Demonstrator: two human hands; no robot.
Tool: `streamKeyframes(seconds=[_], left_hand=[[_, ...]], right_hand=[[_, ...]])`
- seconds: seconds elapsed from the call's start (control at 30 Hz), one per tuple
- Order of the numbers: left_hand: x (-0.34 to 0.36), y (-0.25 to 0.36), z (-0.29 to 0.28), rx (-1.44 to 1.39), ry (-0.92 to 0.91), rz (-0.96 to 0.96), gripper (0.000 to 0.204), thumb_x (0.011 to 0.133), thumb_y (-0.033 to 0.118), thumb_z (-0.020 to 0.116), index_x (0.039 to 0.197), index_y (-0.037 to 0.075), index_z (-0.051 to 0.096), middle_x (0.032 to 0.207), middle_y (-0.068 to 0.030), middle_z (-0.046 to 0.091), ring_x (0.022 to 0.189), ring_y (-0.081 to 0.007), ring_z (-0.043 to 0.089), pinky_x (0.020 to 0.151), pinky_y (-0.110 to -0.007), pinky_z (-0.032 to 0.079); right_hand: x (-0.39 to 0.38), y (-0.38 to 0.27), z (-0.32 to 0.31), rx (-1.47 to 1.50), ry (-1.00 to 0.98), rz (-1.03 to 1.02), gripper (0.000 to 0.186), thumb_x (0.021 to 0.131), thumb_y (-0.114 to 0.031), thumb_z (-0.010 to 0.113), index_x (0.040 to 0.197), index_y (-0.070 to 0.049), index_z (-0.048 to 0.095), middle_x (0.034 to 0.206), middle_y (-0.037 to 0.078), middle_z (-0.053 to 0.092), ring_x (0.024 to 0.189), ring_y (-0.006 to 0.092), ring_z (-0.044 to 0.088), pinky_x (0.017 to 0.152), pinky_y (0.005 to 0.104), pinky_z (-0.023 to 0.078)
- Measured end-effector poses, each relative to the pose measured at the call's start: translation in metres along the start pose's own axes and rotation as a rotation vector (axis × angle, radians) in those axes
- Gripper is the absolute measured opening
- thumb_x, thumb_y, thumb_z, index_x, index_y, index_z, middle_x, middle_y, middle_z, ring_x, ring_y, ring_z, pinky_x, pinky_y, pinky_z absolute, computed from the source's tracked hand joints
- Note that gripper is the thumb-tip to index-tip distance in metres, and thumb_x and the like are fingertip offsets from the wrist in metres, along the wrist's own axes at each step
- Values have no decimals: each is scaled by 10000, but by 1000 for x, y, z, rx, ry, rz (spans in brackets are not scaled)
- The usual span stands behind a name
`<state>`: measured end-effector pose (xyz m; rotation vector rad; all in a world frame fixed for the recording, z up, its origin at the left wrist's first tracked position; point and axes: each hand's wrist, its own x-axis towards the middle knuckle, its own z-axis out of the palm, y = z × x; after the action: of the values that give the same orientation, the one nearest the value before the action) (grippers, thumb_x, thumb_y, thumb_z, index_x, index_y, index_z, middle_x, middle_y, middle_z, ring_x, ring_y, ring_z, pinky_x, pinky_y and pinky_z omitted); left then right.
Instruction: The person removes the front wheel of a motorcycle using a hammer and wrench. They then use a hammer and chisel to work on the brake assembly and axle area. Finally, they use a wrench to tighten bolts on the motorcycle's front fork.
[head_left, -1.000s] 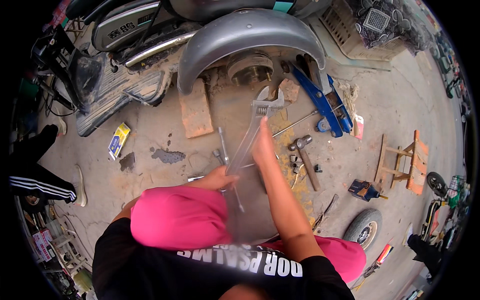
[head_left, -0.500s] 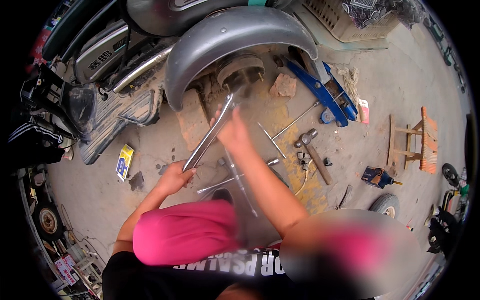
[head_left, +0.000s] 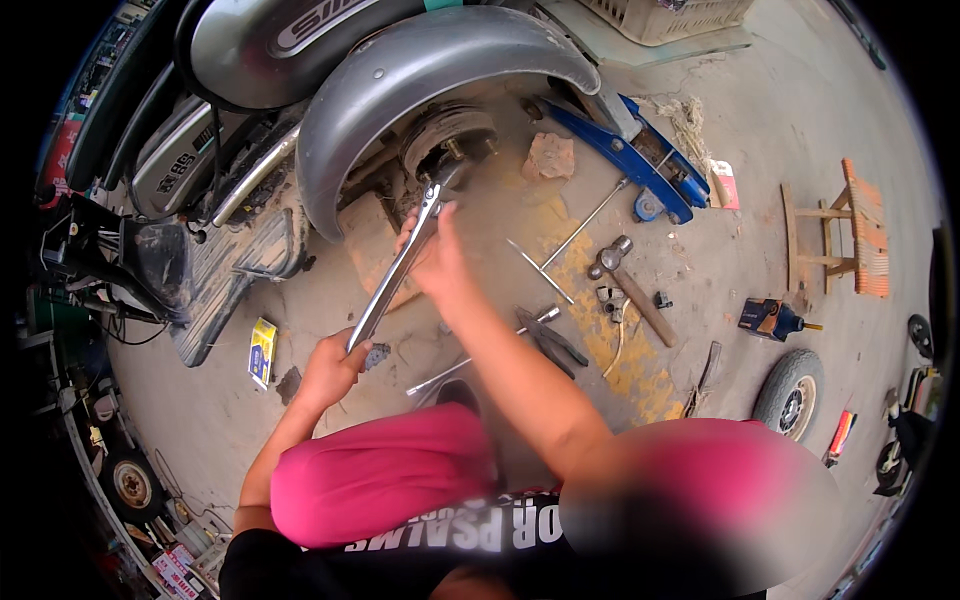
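Note:
A long chrome wrench [head_left: 385, 290] slants up from my left hand to the dusty wheel hub [head_left: 450, 140] under a grey fender [head_left: 440, 50]. My left hand [head_left: 330, 372] is closed round its lower end. Near the wrench's upper end, my right hand [head_left: 436, 262] wraps its fingers behind the handle, with the thumb pointing up. The wrench head meets the hub's lower side; the exact contact is blurred. Below my right forearm lies a chrome rod with a socket end [head_left: 540, 316], partly covered by the arm, and beside it dark pliers [head_left: 556, 348].
A blue floor jack [head_left: 640, 160] stands right of the hub, near a brick [head_left: 549, 158]. Farther right are a hammer [head_left: 640, 300], a small stool [head_left: 860, 235], a dark box [head_left: 765, 318] and a loose wheel [head_left: 795, 395]. A yellow packet [head_left: 262, 352] lies left.
The view has shifted, and the vehicle sits farther left in it. Both hands keep their hold on the wrench, which stays at the hub at nearly the same slant.

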<state>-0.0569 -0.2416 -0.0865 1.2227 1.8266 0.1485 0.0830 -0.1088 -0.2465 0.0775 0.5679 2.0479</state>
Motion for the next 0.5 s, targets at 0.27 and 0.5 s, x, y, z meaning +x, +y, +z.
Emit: streamKeyframes(seconds=[0.27,0.5], left_hand=[[1,-10,13,-77,32,-13,199,919,185,583,860,-5,595,602,-30,565,503,-108,520,493,-286,424],[1,-5,5,-28,21,-23,180,931,172,578,950,-1,624,614,-16,557,514,-93,511,491,-265,419]], right_hand=[[0,-2,8,-31,9,-79,421,846,-399,687,1066,-54,586,970,83,642,878,209,616,772,349,525],[3,7,9,-4,4,-62,496,781,-491,715,1028,-77,595,864,46,625,753,170,588,694,307,504]])
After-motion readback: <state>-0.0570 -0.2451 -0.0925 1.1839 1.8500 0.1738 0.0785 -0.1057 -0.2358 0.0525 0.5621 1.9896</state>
